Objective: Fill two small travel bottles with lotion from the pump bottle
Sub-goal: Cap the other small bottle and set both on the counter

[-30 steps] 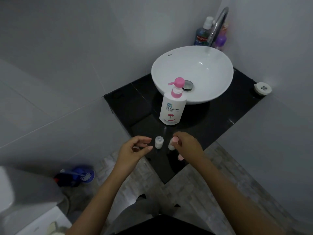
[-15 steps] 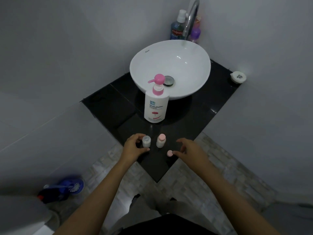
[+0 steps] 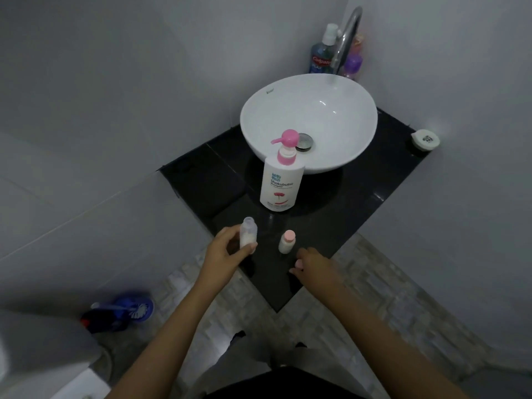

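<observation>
A white pump bottle (image 3: 279, 182) with a pink pump stands on the black counter (image 3: 359, 203) in front of the sink. My left hand (image 3: 227, 253) holds an uncapped clear travel bottle (image 3: 248, 232), partly filled with white lotion, lifted just off the counter's near left edge. A second travel bottle (image 3: 286, 241) with a pink cap on stands upright to its right. My right hand (image 3: 313, 264) rests on the counter near the front corner, fingertips closing on a loose pink cap (image 3: 298, 264).
A white bowl sink (image 3: 339, 90) with a chrome tap (image 3: 347, 38) fills the back of the counter. Mouthwash (image 3: 321, 57) and a purple bottle (image 3: 352, 66) stand behind it. A small white dish (image 3: 425, 139) sits at the far right corner. A blue toilet brush (image 3: 129, 309) lies on the floor left.
My left hand has taken the uncapped bottle and lifted it up and left. My right hand has moved onto the loose pink cap on the counter.
</observation>
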`<state>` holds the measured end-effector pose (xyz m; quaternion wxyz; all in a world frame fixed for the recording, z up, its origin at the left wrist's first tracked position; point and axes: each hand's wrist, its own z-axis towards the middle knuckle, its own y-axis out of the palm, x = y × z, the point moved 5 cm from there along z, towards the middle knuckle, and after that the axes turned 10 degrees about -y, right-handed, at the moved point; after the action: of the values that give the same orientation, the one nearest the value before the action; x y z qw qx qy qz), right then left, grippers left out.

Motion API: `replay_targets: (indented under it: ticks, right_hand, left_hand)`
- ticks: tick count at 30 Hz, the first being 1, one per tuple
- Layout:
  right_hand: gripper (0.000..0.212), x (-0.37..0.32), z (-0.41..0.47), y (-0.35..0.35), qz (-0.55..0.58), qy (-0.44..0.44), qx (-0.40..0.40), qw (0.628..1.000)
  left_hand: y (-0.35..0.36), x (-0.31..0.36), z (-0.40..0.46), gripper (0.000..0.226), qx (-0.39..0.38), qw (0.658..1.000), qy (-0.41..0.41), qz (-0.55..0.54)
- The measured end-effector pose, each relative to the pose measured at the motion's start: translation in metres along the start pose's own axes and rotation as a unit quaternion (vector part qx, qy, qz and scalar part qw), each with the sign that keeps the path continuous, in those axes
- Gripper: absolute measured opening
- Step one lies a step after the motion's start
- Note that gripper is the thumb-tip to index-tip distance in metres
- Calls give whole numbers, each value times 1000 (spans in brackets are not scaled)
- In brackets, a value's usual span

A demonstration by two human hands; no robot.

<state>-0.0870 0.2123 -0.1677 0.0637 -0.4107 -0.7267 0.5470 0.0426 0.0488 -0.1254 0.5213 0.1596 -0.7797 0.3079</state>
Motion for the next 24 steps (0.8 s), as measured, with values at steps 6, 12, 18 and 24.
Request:
replay_targets:
  ticks: [6, 12, 18, 24]
  right_hand:
    - [19, 3, 1, -4, 45, 20, 7, 999]
    - [20, -8, -27, -91, 399, 13, 177, 900]
    - [28, -63, -63, -172, 436, -203, 190, 856]
    - [34, -69, -74, -182, 310, -231, 196, 901]
  left_hand:
    - [-8, 29, -28, 40, -27, 995, 1, -95]
    - [-11, 55, -37, 30, -36, 984, 10, -174]
    - [-2, 86, -43, 36, -85, 983, 41, -161]
    - [2, 90, -47, 38, -104, 981, 41, -156]
